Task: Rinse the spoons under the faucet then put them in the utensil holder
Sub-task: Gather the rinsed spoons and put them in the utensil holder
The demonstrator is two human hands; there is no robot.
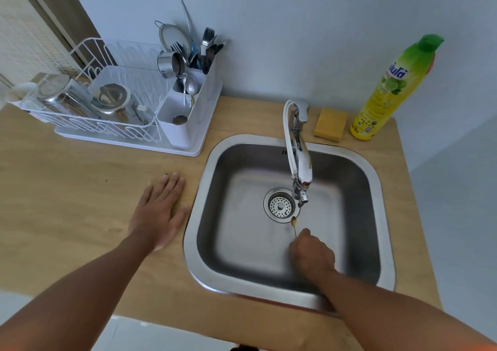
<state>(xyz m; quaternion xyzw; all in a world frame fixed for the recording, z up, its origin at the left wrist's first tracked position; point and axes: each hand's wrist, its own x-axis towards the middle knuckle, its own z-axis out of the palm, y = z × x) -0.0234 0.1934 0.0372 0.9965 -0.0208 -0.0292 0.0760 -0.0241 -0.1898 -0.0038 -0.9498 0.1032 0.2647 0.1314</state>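
Golden spoon (pixel 294 223) pinched in closed right hand (pixel 312 254) over sink (pixel 204 243), left hand (pixel 158 210) flat, open on countertop (pixel 80 189)

A pale blue-grey wall (pixel 295 28) fills the upper frame, evenly lit by soft daylight. At the upper left stands a brown door frame (pixel 67 9), with a cream panel (pixel 24 36) of fine grid pattern beside it at the left edge. A light wooden counter (pixel 80 178) spans the middle, its grain running left to right. Pale floor (pixel 457 216) shows at the right edge and along the bottom left.
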